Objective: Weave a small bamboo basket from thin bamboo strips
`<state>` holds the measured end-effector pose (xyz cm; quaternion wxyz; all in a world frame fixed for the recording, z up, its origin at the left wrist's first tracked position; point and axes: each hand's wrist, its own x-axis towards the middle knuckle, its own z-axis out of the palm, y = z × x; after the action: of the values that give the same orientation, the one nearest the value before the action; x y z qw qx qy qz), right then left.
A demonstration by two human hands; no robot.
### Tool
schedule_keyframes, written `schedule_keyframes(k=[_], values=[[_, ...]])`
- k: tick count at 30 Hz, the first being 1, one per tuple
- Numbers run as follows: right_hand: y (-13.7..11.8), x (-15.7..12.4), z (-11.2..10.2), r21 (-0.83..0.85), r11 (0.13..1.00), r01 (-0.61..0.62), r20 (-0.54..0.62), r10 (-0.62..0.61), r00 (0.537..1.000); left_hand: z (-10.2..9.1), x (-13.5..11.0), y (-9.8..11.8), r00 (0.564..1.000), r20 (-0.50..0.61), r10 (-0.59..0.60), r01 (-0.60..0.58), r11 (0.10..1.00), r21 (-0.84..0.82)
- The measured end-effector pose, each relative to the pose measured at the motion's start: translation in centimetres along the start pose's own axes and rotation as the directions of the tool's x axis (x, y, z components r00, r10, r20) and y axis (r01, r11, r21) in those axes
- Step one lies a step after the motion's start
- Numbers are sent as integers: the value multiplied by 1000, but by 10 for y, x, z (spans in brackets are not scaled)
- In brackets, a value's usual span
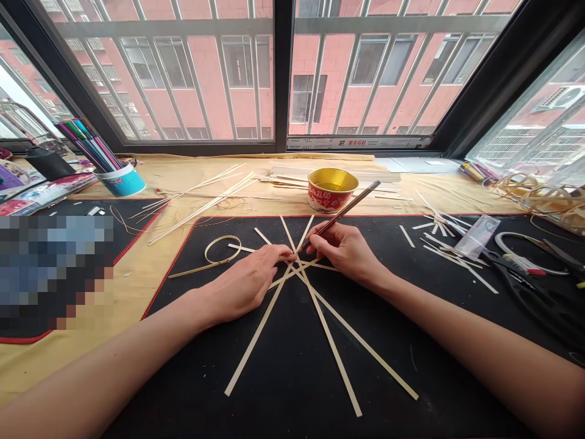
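Observation:
Several flat bamboo strips [333, 341] cross in a star shape on a black mat [219, 366]. My left hand [249, 277] lies low over the left side of the star, its fingers closed and pressing the strips at the crossing. In my right hand [345, 250], a slim dark brown pen-like stick [350, 208] is pinched and tilted, with its lower end at the crossing; the fingers partly hide that end. Left of my left hand lies a thin bamboo strip [205, 268] bent into a loop. Behind my right hand stands a red bowl [329, 195] with a yellow inside.
Short bamboo pieces [457, 256], black-handled pliers [516, 280] and a small clear bag [478, 238] lie to the right. Coiled strips [543, 192] sit further back. Long strips [205, 204] and a blue-white cup of pens [119, 177] are at the left, before the window.

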<state>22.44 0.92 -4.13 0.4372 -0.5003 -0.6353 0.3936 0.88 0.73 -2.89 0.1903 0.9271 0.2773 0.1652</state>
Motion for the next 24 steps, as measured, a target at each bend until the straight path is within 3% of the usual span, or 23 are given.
schedule_keyframes(k=[19, 22, 24], values=[[1, 0, 3, 14, 1000, 26, -49, -26, 998, 1, 0, 0, 1000, 23, -3, 3, 1000, -4], [0, 3, -2, 14, 997, 78, -127, -75, 989, 1, -1, 0, 1000, 24, -3, 3, 1000, -12], [-1, 5, -14, -86, 986, 140, -228, -156, 961, 1, -2, -1, 1000, 19, -1, 2, 1000, -26]])
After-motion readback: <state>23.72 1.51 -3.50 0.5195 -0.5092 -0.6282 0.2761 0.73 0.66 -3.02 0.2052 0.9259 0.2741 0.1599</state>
